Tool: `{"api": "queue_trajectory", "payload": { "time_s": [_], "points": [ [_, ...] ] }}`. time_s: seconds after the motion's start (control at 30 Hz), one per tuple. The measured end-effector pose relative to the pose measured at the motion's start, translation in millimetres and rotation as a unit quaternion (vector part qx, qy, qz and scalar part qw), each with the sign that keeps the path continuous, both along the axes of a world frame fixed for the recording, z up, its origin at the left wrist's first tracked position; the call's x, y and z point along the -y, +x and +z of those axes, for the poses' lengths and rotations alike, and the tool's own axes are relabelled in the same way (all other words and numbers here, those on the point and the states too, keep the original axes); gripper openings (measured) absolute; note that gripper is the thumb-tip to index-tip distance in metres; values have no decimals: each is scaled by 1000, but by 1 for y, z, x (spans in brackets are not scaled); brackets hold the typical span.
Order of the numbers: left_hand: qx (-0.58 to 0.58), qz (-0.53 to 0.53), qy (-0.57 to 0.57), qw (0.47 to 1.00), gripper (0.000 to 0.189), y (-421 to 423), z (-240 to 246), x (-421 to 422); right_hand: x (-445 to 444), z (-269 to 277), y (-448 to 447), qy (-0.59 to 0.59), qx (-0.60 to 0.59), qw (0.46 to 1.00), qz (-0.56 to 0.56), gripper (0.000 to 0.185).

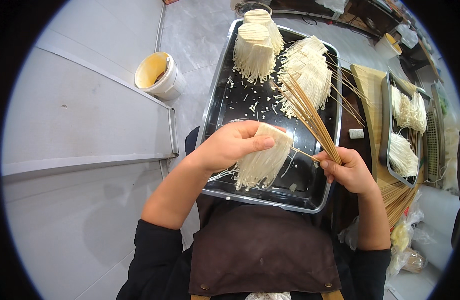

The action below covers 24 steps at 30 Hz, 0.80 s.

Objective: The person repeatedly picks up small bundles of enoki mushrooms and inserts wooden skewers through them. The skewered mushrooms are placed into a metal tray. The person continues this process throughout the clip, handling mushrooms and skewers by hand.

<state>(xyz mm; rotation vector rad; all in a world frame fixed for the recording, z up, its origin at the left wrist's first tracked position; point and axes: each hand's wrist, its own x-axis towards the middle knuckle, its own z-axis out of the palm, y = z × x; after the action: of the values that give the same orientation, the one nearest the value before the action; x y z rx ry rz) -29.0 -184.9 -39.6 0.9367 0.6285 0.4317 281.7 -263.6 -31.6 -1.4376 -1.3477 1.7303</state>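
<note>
My left hand (235, 144) grips a flat bunch of enoki mushrooms (265, 159) by its cut end, caps hanging downward over a dark metal tray (230, 108). In my right hand (340, 168) is a sheaf of wooden skewers (312, 120). One single skewer (305, 153) points from my right fingertips to the bunch's right edge; whether its tip is inside cannot be seen. Farther up in the tray lies a pile of skewered enoki (307, 75), its sticks jutting out over the right rim. Stacked unskewered enoki pieces (254, 48) stand at the tray's far left.
Loose caps and scraps (254, 107) dot the tray floor. To the right, a smaller tray (387, 123) of enoki rests on a wooden board (361, 80), with more skewers (399, 202) near it. A white bucket (160, 77) stands on the floor at left, beside a pale panel (91, 112).
</note>
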Motion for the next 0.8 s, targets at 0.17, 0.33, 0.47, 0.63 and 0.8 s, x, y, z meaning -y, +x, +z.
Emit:
{"api": "queue_trajectory", "payload": {
  "time_s": [0.17,0.33,0.47,0.63,0.8],
  "points": [
    [-52,-12,27,998,36,-5,-9,7,-2,4,-3,-22,8,999,33,21],
    [-28,-34,29,999,35,9,-11,13,-8,11,-17,-7,-12,998,54,22],
    [-60,-27,11,998,34,13,-18,7,-11,7,-29,-13,-24,999,24,22],
    [-33,-46,-14,998,35,12,-39,-3,-13,-13,-24,-74,-58,995,10,24],
    [-292,65,359,884,37,6,-51,-62,-22,-60,-20,-22,125,989,-71,22]
  ]
}}
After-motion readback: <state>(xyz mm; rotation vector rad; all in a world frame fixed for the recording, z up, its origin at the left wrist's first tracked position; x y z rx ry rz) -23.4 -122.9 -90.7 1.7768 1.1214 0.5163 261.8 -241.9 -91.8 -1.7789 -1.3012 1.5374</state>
